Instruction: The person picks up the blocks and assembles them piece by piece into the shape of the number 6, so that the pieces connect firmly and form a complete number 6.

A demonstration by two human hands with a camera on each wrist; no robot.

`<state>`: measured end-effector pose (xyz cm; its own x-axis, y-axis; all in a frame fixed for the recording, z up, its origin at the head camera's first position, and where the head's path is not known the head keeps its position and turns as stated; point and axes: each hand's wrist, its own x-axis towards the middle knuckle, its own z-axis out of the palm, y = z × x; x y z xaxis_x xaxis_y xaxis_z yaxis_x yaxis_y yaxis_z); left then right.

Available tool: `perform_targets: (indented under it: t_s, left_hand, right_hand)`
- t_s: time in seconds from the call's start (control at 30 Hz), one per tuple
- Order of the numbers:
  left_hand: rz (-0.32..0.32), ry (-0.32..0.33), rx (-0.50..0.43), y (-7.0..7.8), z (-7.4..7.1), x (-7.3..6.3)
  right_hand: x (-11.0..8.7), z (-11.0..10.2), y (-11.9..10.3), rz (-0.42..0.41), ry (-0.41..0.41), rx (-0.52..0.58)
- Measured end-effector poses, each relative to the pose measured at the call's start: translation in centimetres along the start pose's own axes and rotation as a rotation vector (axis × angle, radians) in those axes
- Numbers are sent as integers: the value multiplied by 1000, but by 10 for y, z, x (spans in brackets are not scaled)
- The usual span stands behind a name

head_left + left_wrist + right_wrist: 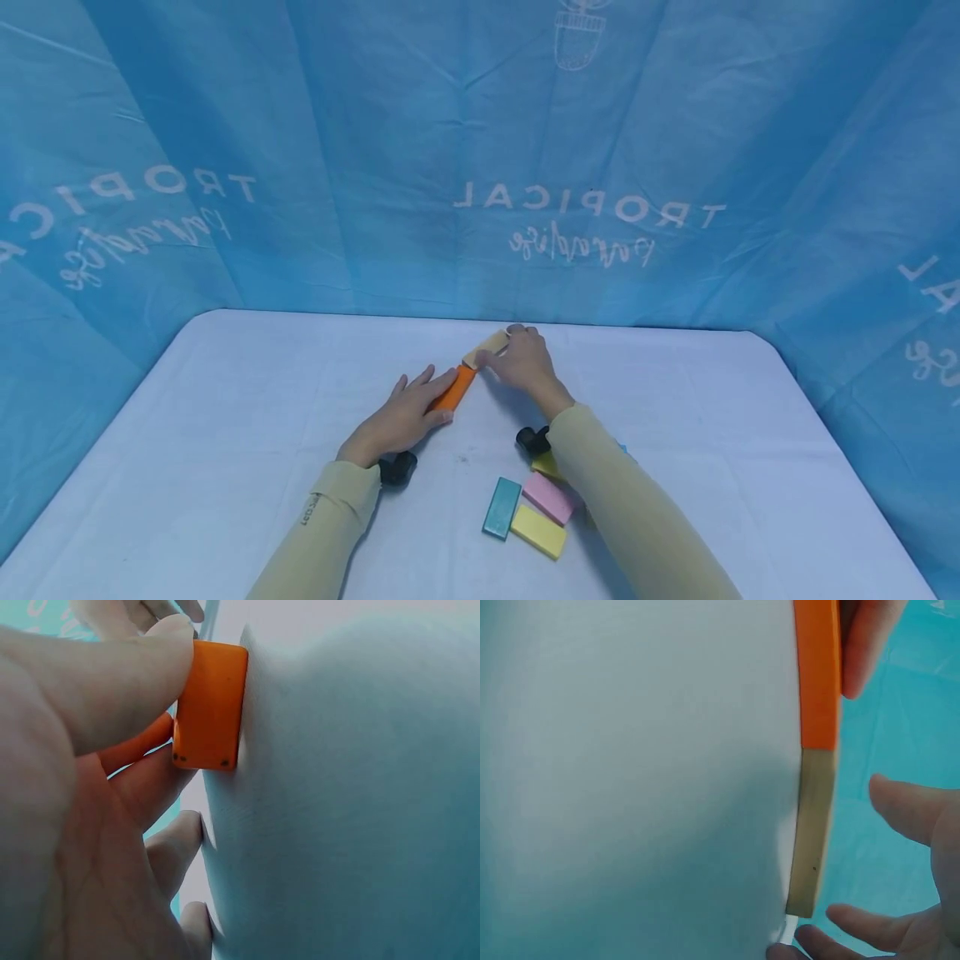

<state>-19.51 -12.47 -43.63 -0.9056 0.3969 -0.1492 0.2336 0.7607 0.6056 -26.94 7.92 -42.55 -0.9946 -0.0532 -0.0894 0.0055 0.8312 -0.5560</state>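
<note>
My left hand (401, 421) pinches an orange block (212, 705) between thumb and forefinger, low over the white table; its other fingers are spread. End to end with the orange block lies a tan wooden block (814, 832), angled toward the table's far edge. My right hand (522, 362) is over the far end of the tan block. In the right wrist view the right thumb (904, 806) stands apart from the tan block, and the other fingers are loosely bent by its far end.
Nearer me on the white table (240, 417) lie a teal block (501, 508), a pink block (549, 497) and a yellow block (538, 532). Another yellowish block (547, 465) is partly hidden under the right forearm. A blue printed curtain (405, 167) hangs behind the table.
</note>
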Motion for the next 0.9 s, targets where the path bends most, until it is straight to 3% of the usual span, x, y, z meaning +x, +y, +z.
perform_targets:
  t_s: [0.3,0.57,0.9]
  left_hand:
    - [-2,4,-4,-1,-1,1]
    - [-20,36,1,1,3,2]
    - [-26,16,38,0,-1,3]
  right_hand:
    - [-16,-18,9,-64,42,78]
    - [-55,-30,16,-176,58,80]
    - [-108,-32,22,-252,38,50]
